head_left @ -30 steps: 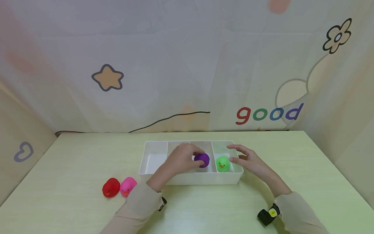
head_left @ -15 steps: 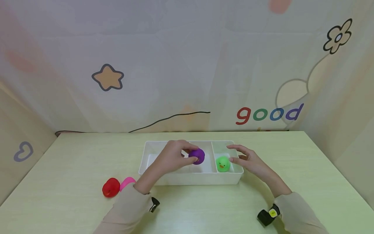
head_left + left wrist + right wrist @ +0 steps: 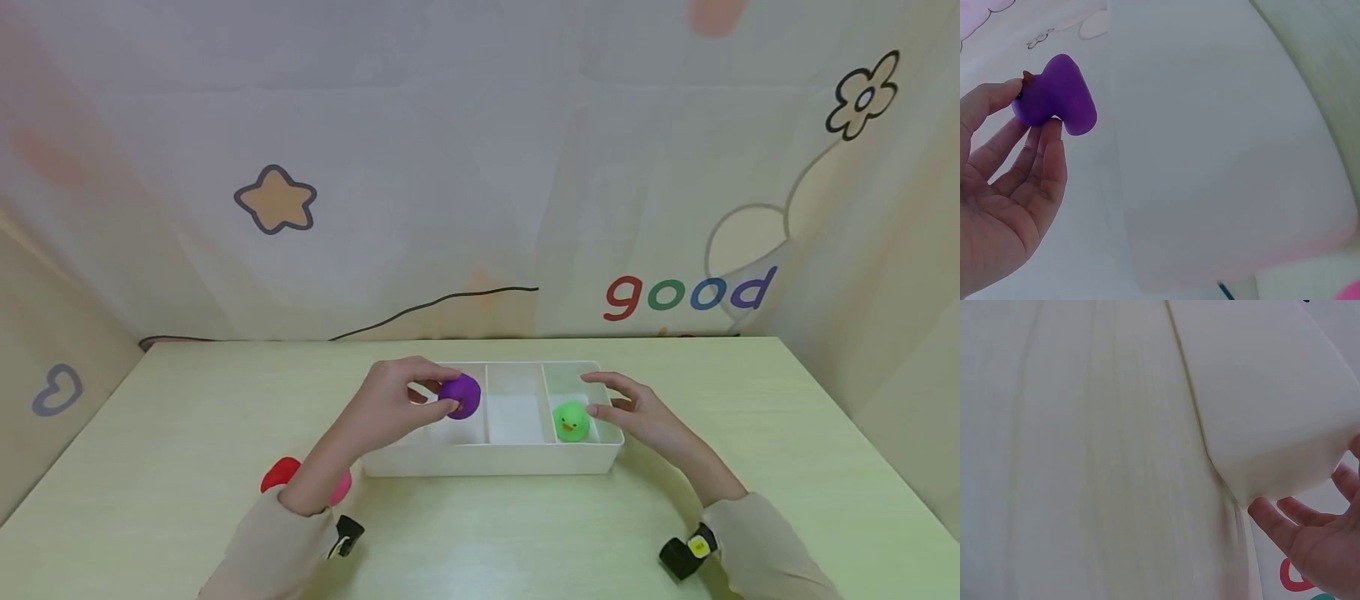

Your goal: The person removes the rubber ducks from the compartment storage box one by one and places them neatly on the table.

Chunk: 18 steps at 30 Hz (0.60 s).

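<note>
Hands, bare, two. Left hand (image 3: 390, 402): grips one purple duck (image 3: 460, 396) between thumb and fingers, seen over the second compartment from the left of a white tray (image 3: 491, 460); the thumb partly covers the duck's orange beak and dark eye. Right hand (image 3: 647, 414): fingers loosely spread about the tray's right end, grasping nothing; whether the thumb touches the green duck (image 3: 572, 422), which sits in the rightmost compartment, cannot be told. Tray: four compartments, the leftmost largely hidden behind the left hand; only its outer walls show in both wrist views. Red toy (image 3: 279, 473) and pink toy (image 3: 342, 487): on the tabletop (image 3: 480, 533), left of the tray's front, both partly hidden by the left forearm, their shapes not made out. Pink piece, lower right corner of the left wrist view: cut off. Black wrist devices, two: left (image 3: 347, 536), partly covered by the cuff; right (image 3: 681, 557), bearing a yellow label (image 3: 698, 546), print too small to read. Backdrop (image 3: 450, 150): legible lettering "good" (image 3: 690, 293) in red, green, blue and purple; a red fragment of lettering, cropped, shows in the right wrist view.
</note>
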{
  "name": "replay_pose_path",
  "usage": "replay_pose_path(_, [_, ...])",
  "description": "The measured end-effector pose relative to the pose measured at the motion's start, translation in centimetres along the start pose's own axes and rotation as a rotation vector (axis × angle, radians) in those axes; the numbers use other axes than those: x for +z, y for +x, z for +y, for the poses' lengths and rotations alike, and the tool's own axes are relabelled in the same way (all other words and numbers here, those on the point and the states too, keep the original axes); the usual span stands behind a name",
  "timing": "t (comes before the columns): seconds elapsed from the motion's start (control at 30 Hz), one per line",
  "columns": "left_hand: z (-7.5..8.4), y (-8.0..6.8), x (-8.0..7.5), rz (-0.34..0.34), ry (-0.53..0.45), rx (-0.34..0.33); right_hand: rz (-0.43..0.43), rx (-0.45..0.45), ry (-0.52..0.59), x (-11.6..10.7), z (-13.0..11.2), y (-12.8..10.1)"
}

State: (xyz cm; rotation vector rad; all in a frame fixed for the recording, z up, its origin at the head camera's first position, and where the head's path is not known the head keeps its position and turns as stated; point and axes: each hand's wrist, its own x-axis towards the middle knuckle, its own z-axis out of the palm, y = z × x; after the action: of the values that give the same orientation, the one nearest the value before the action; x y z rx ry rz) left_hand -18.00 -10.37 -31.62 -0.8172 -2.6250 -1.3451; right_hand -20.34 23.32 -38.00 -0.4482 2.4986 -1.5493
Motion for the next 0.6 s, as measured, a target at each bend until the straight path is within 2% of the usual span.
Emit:
replay_pose_path(0.3, [-0.7, -2.4, -2.8, 0.041, 0.034, -0.046, -0.002, 0.015, 0.001, 0.0, 0.1, -0.1])
replay_pose_path(0.47, [-0.7, -4.0, -4.6, 0.064, 0.079, -0.095, -0.002, 0.006, 0.001, 0.0, 0.1, 0.1])
replay_pose_path(0.6, [-0.8, -5.0, -5.8, 0.063, 0.111, -0.107, 0.004, 0.0, -0.009, -0.1, 0.1, 0.0])
